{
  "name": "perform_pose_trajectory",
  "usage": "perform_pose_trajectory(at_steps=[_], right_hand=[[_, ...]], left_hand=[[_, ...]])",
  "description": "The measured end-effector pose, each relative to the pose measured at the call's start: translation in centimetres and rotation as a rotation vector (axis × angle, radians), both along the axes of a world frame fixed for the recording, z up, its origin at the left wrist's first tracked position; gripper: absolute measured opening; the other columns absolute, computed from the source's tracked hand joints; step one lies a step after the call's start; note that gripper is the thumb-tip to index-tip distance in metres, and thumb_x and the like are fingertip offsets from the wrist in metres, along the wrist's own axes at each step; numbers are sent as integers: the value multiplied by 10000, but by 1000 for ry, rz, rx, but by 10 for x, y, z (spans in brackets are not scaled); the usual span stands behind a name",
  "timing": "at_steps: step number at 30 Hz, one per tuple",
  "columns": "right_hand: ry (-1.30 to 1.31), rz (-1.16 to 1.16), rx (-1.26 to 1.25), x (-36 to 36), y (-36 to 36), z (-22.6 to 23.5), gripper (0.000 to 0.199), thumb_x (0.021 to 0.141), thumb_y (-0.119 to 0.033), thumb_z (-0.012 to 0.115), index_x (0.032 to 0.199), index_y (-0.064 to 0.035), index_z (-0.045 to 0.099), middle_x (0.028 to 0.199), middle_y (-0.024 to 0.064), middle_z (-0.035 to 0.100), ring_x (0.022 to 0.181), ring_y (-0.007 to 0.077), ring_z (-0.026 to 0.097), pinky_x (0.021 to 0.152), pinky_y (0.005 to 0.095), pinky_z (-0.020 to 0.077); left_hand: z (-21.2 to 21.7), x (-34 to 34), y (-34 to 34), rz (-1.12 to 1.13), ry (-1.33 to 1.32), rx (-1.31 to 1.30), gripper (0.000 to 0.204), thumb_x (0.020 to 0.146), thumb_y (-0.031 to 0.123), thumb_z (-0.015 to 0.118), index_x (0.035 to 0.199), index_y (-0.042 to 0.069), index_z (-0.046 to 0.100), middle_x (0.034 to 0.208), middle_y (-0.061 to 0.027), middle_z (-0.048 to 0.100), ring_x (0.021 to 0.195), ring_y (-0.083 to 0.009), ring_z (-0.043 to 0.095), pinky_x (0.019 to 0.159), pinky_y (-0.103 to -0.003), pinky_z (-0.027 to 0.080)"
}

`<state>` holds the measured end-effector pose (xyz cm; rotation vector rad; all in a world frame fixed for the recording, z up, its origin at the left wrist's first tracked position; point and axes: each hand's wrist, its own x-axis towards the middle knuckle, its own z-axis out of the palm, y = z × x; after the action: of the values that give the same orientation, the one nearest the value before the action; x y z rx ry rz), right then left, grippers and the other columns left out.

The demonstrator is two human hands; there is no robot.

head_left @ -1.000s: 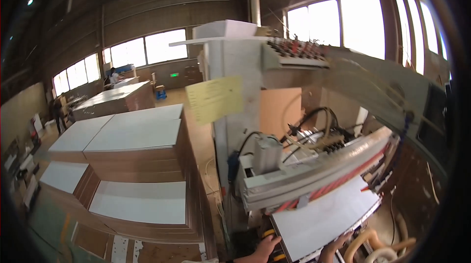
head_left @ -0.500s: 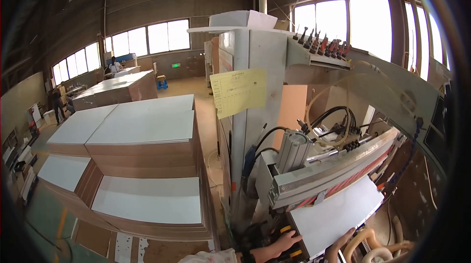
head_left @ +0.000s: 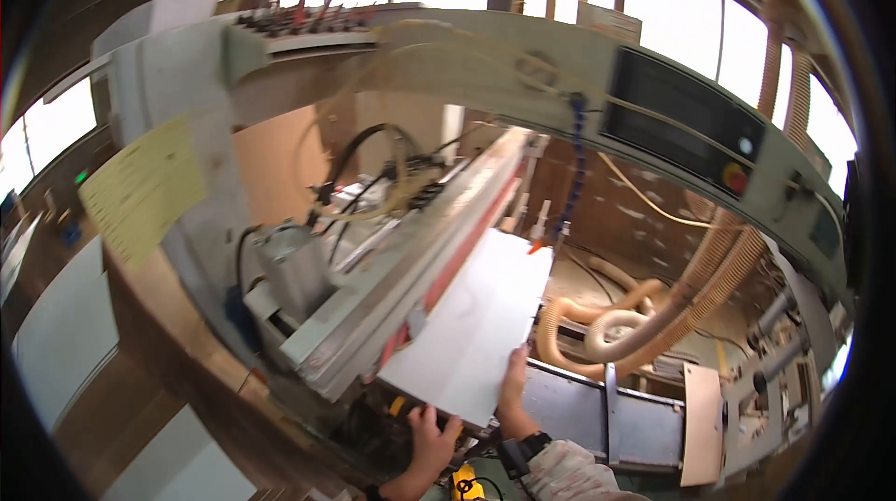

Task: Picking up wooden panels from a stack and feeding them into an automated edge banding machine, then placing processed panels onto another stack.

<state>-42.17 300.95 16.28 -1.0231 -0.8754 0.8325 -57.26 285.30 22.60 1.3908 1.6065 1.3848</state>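
Note:
A flat white panel [head_left: 476, 319] lies on the bed of a large woodworking machine [head_left: 392, 268], its far end under the machine's long rail. My left hand [head_left: 431, 436] grips the panel's near left corner. My right hand [head_left: 512, 387] presses against the panel's near right edge; a dark watch sits on that wrist. Both forearms come up from the lower edge, the right one in a camouflage sleeve.
A control panel with a red button [head_left: 691, 127] hangs at the upper right. Ribbed beige hoses [head_left: 625, 324] coil to the right of the panel. A yellow sheet [head_left: 145, 188] is stuck on the machine's left side. White boards [head_left: 65, 333] are stacked at the left.
My view has swung right and closer to the machine. The stacks of boards slid off to the left. Both hands now show clearly on the white panel's near end.

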Motion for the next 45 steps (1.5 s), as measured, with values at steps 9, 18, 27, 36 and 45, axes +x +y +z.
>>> perform_pose_trajectory(at_steps=[9,18,27,36,45], right_hand=[[-88,-112,-110,0,-24,33,571,942,-342,366,1340,43,225,1328,192,321,1221,278,312,1023,335,237],[-143,-83,-165,-11,-32,53,659,910,-431,398,1334,44,230,1352,221,292,1256,324,288,1041,365,215],[-383,-58,-223,11,-28,36,730,875,-507,412,1331,37,243,1376,250,248,1289,350,237,1057,384,198],[51,274,-714,200,-97,-53,410,838,-453,523,966,-77,628,779,26,595,656,115,558,486,272,446],[461,143,-719,300,-196,-54,308,898,-315,465,1049,-46,476,995,105,572,789,199,574,667,335,498]], left_hand=[[21,-3,-3,-125,-197,-243,546,827,217,601,1219,-80,364,1226,-181,280,1139,-280,296,982,-331,264],[1,-12,-14,-150,-615,-79,418,856,121,553,1202,-71,418,1182,-104,436,1032,-174,439,914,-271,351],[5,-3,-90,-567,-410,-497,318,909,278,493,1113,38,532,994,-87,609,842,-171,609,674,-269,492],[32,44,-123,-446,-448,-635,328,895,317,514,1121,80,534,946,-62,622,830,-160,611,658,-270,486],[80,100,-98,-537,-277,-569,388,884,276,539,1175,25,485,886,-55,621,753,-162,608,624,-293,494]])
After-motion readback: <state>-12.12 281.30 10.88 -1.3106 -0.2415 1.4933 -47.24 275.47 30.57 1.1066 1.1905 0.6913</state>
